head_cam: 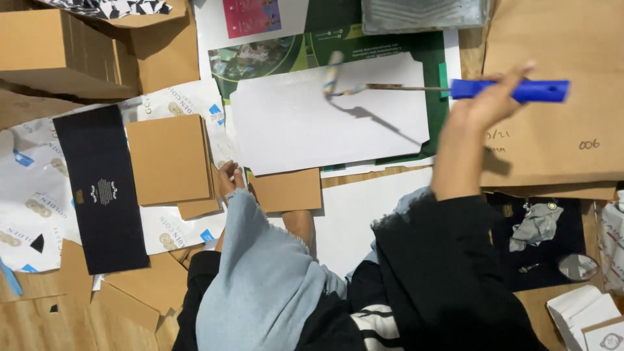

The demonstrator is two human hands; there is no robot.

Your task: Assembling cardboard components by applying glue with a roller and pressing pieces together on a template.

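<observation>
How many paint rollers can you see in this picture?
1. The paint roller is over the white sheet, its blue handle gripped by the right hand. Others may be hidden under the cardboard.

bright overhead light, hard shadow under the motion-blurred roller [333,77], soft overall focus.

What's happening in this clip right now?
A person sits over a floor strewn with cardboard and printed sheets. Their right hand grips the blue plastic handle of a small paint roller, whose roller head is raised just above a white cut card sheet, casting a shadow on it. Their left hand rests beside a stack of square brown cardboard pieces. A long black printed card lies further left.
</observation>
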